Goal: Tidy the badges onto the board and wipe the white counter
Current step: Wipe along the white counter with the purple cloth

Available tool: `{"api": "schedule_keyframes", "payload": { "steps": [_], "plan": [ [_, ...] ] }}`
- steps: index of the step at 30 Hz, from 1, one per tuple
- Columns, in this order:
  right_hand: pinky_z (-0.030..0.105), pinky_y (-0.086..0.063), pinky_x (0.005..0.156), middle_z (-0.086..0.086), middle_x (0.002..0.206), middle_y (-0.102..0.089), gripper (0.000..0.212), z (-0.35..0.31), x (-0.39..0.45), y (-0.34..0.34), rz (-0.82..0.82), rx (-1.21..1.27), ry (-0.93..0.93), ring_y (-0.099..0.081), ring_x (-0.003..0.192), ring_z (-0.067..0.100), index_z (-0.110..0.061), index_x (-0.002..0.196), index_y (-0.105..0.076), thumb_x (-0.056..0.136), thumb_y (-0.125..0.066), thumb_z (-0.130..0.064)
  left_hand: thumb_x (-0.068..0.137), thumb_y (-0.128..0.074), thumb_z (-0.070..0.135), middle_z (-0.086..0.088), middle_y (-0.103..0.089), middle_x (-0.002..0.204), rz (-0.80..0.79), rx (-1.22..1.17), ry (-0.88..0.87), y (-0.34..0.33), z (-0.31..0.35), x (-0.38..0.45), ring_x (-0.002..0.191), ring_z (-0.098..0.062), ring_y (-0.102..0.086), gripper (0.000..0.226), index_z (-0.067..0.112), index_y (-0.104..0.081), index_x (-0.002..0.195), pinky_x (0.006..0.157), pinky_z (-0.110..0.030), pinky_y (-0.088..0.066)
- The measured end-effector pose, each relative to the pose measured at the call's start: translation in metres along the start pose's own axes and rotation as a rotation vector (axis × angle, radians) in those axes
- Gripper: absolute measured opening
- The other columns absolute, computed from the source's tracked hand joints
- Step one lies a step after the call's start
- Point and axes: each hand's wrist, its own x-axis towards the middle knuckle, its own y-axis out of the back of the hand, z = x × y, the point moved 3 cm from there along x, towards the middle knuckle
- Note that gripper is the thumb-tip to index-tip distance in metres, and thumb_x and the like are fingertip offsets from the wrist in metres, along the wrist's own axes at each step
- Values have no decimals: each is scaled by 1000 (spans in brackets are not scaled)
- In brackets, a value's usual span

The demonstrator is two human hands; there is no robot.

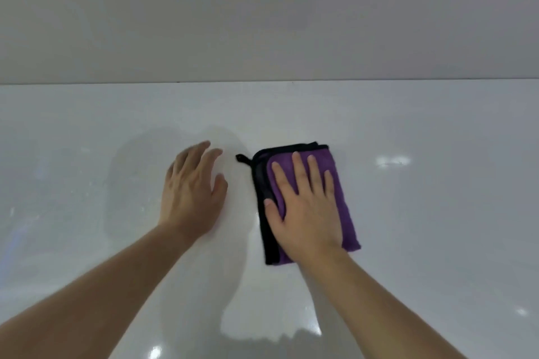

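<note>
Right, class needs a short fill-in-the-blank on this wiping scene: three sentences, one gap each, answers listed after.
1. The folded cloth under the right hand is ____ with black trim.
2. The left hand lies on the white counter and holds ____.
3. The cloth's black hanging loop points toward the ____ hand.

Missing words: purple; nothing; left

Counted: one folded purple cloth [338,172] with black trim, one black hanging loop [242,158] at its corner. Two hands: left [192,195], right [306,213]. One glossy white surface [437,213]. One wall [262,14] behind.
</note>
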Motion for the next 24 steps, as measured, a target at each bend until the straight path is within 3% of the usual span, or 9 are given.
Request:
{"api": "schedule_keyframes", "payload": {
  "steps": [4,10,18,24],
  "plan": [
    [55,-7,128,7,173,-4,69,-22,-18,-8,-18,37,32,3,160,30,-35,164,-16,101,-19,-63,95,-39,31,-7,-40,159,-59,10,72,2,1,-60,148,-27,-30,56,14,-48,148,122,-48,-25],
    [49,-7,129,4,173,-6,69,-3,-21,-3,-1,51,99,1,160,24,-37,164,-16,101,-22,-65,96,-29,40,-2,-27,166,-129,35,61,-5,1,-97,154,-20,-20,64,18,-40,155,126,-46,-14],
    [46,-3,129,-1,173,7,73,76,-28,13,-14,0,-19,8,159,21,-40,164,0,98,-12,-70,97,-34,41,-2,-28,166,-121,95,53,-8,-1,-99,153,-19,-20,62,21,-39,155,126,-42,-11],
    [45,-2,129,-2,173,5,75,145,-38,26,9,-19,-128,6,159,20,-40,164,-2,96,-8,-73,94,-35,40,-4,-32,164,-104,88,53,-6,2,-97,151,-21,-24,62,19,-44,152,125,-42,-14]
  ]
}}
